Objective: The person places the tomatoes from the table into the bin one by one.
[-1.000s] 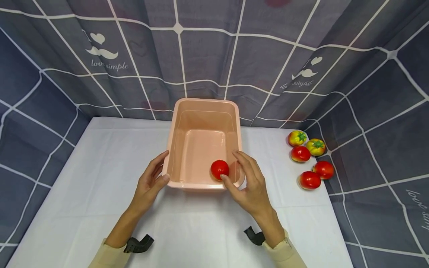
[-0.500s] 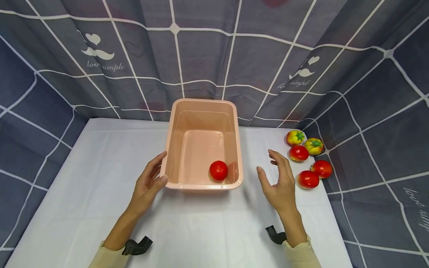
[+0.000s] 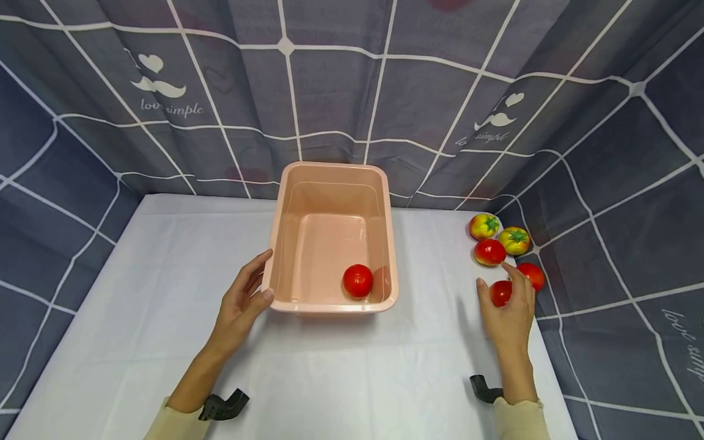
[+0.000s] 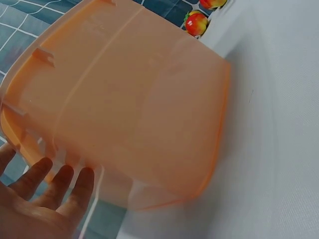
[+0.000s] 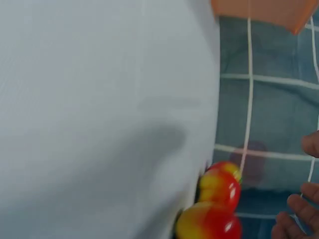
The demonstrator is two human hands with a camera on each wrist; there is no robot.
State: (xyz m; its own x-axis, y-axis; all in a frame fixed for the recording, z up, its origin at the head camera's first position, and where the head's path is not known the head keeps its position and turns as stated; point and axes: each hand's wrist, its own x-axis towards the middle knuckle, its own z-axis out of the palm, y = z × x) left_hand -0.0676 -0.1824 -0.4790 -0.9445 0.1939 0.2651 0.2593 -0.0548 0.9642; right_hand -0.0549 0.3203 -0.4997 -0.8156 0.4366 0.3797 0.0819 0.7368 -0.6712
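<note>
A pink plastic basin (image 3: 335, 307) stands at the back middle of the white table, with one red tomato (image 3: 357, 281) inside near its front right corner. My left hand (image 3: 239, 311) rests at the basin's left side, thumb at the front left corner. In the left wrist view, that hand's fingers (image 4: 77, 194) reach the basin's rim, loosely extended. Over at the right, my right hand (image 3: 508, 311) hovers around a red tomato (image 3: 499, 293), thumb and fingers apart on either side; contact cannot be told. The hand partly hides this tomato and another red tomato (image 3: 533, 276) behind it.
Beyond the right hand lie a red tomato (image 3: 489, 252) and two yellow-green ones, a nearer tomato (image 3: 514, 240) and a farther tomato (image 3: 484, 226). A grey checked curtain (image 3: 341, 91) surrounds the white table (image 3: 330, 379) at the back and sides.
My right hand has left the basin's right side and the tomato inside it, and moved right to the tomatoes at the table's right edge. The left hand has stayed at the basin.
</note>
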